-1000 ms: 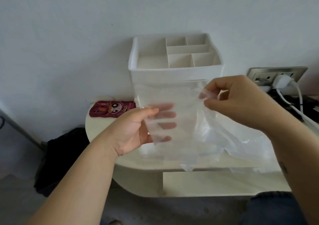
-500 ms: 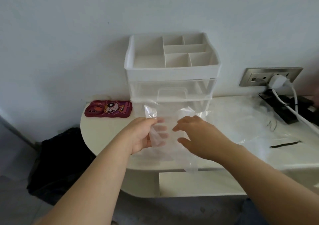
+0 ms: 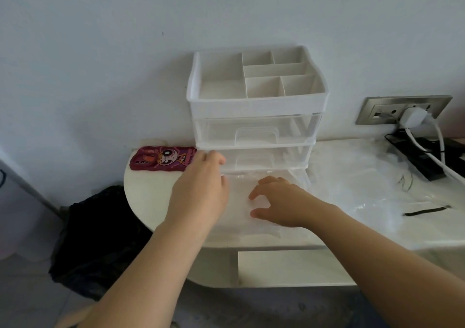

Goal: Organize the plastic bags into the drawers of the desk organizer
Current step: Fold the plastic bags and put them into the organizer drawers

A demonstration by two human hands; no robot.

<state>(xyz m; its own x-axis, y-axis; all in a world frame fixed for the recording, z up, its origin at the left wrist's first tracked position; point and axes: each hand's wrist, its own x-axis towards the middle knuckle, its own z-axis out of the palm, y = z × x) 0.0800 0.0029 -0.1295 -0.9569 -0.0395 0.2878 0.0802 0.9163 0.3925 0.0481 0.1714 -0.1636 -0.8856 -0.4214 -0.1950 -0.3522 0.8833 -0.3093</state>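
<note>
Head view: plastic bag (image 3: 239, 202), lifted a second ago, now lies in the open bottom drawer (image 3: 300, 176); left hand (image 3: 201, 189) and right hand (image 3: 281, 202) flatten it, fingers loosely spread, gripping nothing. It looks nearly stowed.

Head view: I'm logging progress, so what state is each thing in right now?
Top tray: empty.
Upper drawer: closed.
Middle drawer: closed.
Bottom drawer: pulled out, plastic bag inside.
Left hand: touches the organizer at its left front corner.
Right hand: fingers spread, presses on the bag.
White plug: in the wall socket.
Phone: lying back up.
</note>
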